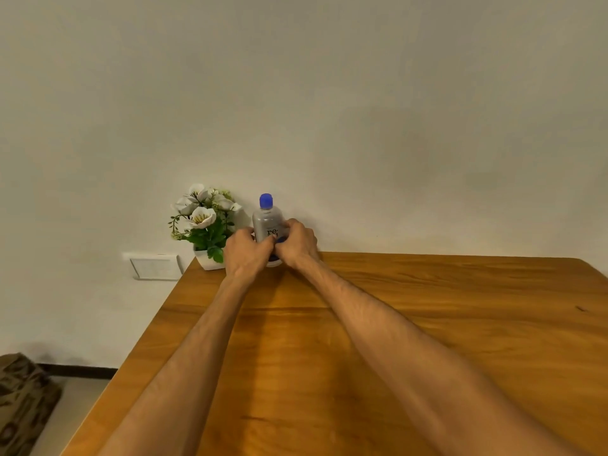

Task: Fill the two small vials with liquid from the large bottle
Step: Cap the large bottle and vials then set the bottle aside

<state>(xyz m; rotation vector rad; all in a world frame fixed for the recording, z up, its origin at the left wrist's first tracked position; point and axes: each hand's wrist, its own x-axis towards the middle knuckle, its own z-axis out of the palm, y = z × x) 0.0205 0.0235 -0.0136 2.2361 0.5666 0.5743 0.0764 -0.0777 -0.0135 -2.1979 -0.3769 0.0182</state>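
The large bottle [267,218], clear with a bright blue cap and dark lettering, stands upright at the table's far edge against the wall. My left hand [246,251] and my right hand [297,245] meet right in front of its lower half, fingers curled closed. Dark blue bits of a small vial [280,239] show between the fingertips, and a pale base shows under the hands. The hands hide most of the vials, so I cannot tell how many are there.
A white pot of artificial white flowers [205,225] stands just left of the bottle at the corner of the wooden table [427,324]. A wall switch plate [154,266] is beyond the left edge. A patterned cushion [19,399] lies on the floor.
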